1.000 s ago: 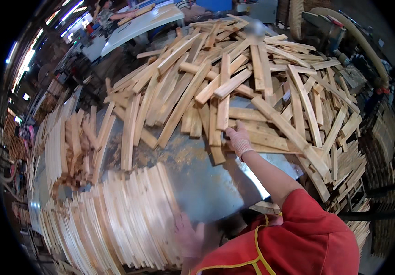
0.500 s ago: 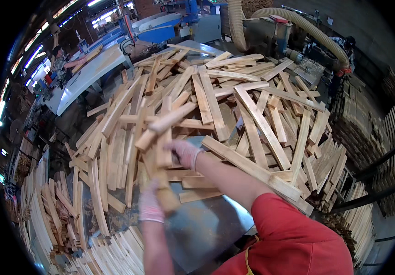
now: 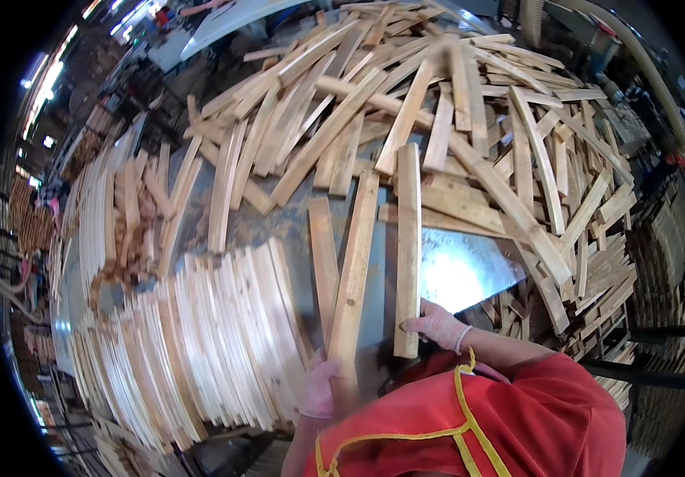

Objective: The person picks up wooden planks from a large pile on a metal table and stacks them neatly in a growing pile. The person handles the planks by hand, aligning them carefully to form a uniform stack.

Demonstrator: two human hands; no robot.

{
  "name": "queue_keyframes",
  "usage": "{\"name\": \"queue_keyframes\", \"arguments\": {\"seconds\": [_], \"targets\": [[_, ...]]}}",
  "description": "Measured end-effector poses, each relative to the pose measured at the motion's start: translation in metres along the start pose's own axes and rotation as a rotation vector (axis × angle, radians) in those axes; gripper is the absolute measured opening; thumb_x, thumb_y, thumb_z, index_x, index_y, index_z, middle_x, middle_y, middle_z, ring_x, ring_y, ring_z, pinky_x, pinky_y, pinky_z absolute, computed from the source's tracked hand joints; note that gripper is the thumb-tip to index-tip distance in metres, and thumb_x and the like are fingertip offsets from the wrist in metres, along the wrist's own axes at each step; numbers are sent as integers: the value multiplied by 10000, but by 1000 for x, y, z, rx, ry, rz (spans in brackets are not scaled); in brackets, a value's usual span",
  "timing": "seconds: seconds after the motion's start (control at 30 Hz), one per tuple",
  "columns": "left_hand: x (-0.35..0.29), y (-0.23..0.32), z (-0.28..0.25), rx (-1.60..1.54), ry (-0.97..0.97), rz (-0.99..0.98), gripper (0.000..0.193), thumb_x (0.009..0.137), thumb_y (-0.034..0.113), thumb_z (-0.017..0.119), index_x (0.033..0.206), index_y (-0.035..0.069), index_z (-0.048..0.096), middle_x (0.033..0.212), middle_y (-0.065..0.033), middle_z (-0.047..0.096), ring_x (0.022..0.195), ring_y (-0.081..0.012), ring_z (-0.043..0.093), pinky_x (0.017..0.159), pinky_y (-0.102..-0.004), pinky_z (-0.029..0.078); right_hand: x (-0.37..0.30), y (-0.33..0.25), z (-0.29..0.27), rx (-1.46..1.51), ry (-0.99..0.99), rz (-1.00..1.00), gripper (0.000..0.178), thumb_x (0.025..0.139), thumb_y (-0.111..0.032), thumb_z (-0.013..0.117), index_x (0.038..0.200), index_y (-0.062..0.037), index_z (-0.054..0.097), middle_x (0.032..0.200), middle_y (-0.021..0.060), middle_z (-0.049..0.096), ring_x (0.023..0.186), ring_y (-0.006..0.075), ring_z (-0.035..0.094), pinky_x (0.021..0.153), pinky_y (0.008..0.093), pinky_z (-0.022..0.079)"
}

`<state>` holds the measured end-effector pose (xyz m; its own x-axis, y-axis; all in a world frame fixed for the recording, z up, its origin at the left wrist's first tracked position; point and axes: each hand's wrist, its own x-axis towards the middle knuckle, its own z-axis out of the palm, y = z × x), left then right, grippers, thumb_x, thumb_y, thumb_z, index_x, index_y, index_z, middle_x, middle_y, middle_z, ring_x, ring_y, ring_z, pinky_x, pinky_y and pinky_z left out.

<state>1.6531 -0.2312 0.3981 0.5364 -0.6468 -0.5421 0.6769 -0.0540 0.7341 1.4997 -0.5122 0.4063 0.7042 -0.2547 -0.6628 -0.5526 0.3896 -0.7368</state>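
Observation:
My left hand (image 3: 321,389), in a pale pink glove, is closed around the near end of a long wooden slat (image 3: 354,274), which tilts away from me. A second slat (image 3: 323,250) fans out on its left and runs down to the same hand; whether the fingers grip it too, I cannot tell. My right hand (image 3: 441,327), gloved alike, holds another wooden slat (image 3: 408,246) near its lower end, thumb over the face. That slat points almost straight away from me, toward the loose pile of slats (image 3: 334,111).
To my left, a tight row of slats (image 3: 215,342) lies side by side, with smaller bundles (image 3: 124,215) beyond. Metal tabletop (image 3: 469,266) shows under the pile. A dark metal frame (image 3: 652,350) stands at the right. A ridged hose (image 3: 636,48) hangs at the far right.
Both hands have drawn back from the pile toward my body. The slats that were bunched between them are now split, held apart in left and right hands. The view has swung down and left.

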Motion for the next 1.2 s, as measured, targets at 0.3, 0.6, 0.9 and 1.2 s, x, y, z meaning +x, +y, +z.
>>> {"name": "queue_keyframes", "arguments": {"seconds": [0.3,0.6,0.9,1.2], "targets": [[-90,-33,5,1204,459,51,634,861,358,726,1386,18,619,1176,-198,714,1022,-430,690,870,-501,566,-2,52,122,-642,-188,-103,720,859,-343,745,1371,97,492,1089,279,741,1025,426,730,923,463,571],[15,-46,-18,1959,697,294,1015,831,560,763,1593,8,382,1582,-233,448,1470,-411,396,1240,-550,291,111,-19,91,-1082,-497,-428,566,820,-426,712,1284,-103,682,1131,213,760,1016,388,724,900,477,574],[52,3,65,1840,592,371,805,846,384,800,1523,36,537,1614,-227,441,1508,-429,385,1248,-535,317,161,-208,-203,-148,867,-136,324,978,-173,701,1259,-17,656,1074,163,743,893,253,735,781,379,602],[137,12,113,-9,-5,6,557,1054,262,693,1503,-21,525,1382,-102,620,1110,-192,630,1047,-364,513,62,-79,-114,176,14,-357,425,970,-166,625,1378,-52,613,826,17,641,710,71,559,582,261,438]]}}
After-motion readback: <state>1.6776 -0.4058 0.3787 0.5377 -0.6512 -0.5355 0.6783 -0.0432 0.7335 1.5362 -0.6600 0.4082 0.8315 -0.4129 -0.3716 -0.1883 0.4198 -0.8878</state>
